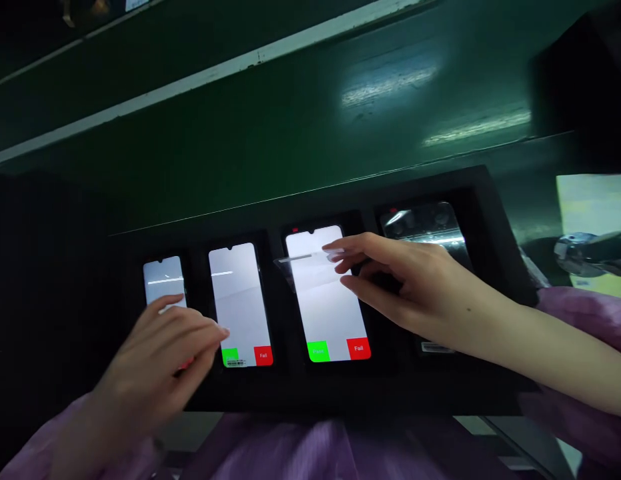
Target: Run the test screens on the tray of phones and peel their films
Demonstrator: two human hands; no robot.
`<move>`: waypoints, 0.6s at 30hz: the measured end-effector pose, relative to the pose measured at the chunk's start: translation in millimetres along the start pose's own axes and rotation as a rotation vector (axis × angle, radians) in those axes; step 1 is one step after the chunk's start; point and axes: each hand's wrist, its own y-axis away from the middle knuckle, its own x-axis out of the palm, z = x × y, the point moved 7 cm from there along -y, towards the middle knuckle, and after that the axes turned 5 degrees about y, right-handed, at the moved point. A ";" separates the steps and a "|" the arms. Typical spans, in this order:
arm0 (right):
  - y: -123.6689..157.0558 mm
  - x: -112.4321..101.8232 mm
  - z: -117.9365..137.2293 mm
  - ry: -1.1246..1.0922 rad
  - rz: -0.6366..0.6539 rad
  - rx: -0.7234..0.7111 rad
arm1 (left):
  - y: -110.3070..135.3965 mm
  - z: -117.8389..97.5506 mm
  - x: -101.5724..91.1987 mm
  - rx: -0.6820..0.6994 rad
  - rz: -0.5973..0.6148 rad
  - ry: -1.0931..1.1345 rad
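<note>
Several phones lie face up in a row in a black tray (285, 393). My right hand (415, 280) is over the third phone (330, 300), whose lit white screen shows a green Pass and a red Fail box. Its fingers pinch a clear film (289, 265) that slants across the upper screen. My left hand (165, 353), slightly blurred, hovers over the first phone (163, 270) and hides its lower part. Its fingers are apart and hold nothing visible. One fingertip reaches the edge of the second phone (237, 293), which has a small barcode label at its bottom.
At the right end lies a dark, glossy phone (425, 223), partly behind my right hand. A shiny metal object (580, 253) rests on yellowish paper (593, 200) farther right. Behind the tray stretches a green surface (230, 153) with a pale strip (190, 87).
</note>
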 end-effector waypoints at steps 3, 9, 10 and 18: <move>-0.4 -0.3 0.0 -0.015 -0.027 0.055 | -15.5 -26.1 24.2 0.085 0.127 -0.137; 6.9 -3.7 1.3 -0.031 -0.060 0.126 | -53.0 -39.8 52.5 0.168 0.200 -0.385; 7.8 -3.9 1.6 -0.035 -0.059 0.127 | -55.4 -38.9 54.1 0.171 0.203 -0.384; 19.1 -6.7 9.3 0.034 -0.003 0.088 | -1.5 -60.0 37.1 0.217 0.202 -0.057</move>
